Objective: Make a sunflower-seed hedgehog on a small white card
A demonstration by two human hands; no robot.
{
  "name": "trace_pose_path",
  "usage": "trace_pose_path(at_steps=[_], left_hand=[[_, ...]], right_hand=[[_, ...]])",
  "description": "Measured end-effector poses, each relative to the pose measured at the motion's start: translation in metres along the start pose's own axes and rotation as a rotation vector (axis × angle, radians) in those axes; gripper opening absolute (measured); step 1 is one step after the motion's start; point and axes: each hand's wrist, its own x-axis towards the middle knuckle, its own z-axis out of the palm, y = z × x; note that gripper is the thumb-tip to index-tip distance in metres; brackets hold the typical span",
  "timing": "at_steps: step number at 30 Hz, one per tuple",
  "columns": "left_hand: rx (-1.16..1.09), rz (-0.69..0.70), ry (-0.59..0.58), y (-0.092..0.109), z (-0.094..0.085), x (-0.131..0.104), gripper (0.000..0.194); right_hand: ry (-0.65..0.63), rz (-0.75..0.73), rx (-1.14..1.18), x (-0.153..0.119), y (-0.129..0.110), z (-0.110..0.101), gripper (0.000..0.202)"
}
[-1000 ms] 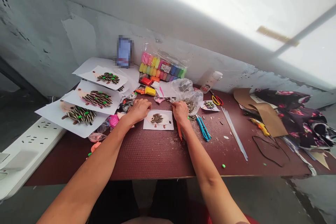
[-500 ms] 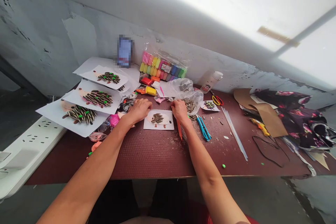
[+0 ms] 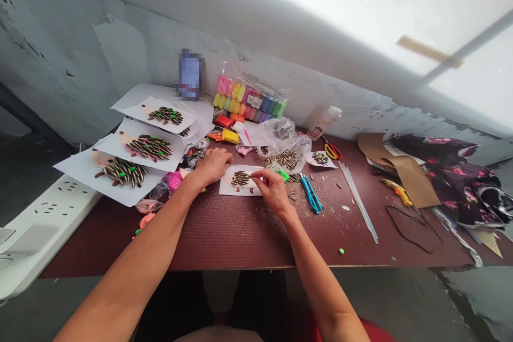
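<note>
A small white card (image 3: 224, 190) lies on the table, bearing a pale hedgehog figure with rows of striped sunflower seeds (image 3: 241, 178) on its back. My left hand (image 3: 213, 164) rests with curled fingers at the card's upper left edge, holding it down. Over the card's right part, my right hand (image 3: 274, 188) is closed in a pinch on a sunflower seed (image 3: 252, 175), whose tip barely shows. Behind that hand, loose sunflower seeds (image 3: 285, 159) lie in and around a clear plastic bag (image 3: 298, 145).
Finished hedgehog cards (image 3: 108, 184) are stacked at left beside a white power strip (image 3: 60, 219). Coloured clay packs (image 3: 250, 101) stand against the wall. Right of my hands lie a blue cutter (image 3: 310, 195), scissors (image 3: 333, 152), glue sticks (image 3: 358, 203) and a yellow glue gun (image 3: 401, 192).
My right hand has moved from beside the seed bag left and toward me, over the card's right side, and the orange stick under it no longer shows. My left hand has stayed put.
</note>
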Motion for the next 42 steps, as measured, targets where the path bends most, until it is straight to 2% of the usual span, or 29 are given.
trace_pose_path(at_steps=[5,15,42], left_hand=[[-0.006,0.009,0.021,-0.003,0.004,0.001,0.023],[-0.014,0.026,0.033,-0.006,0.006,0.002,0.023],[-0.040,0.018,0.030,-0.005,0.005,0.001,0.021]], right_hand=[[-0.019,-0.030,-0.116,-0.019,-0.004,0.010,0.012],[-0.114,-0.001,-0.426,-0.019,-0.019,0.020,0.013],[-0.189,-0.084,-0.644,-0.013,-0.029,0.031,0.023]])
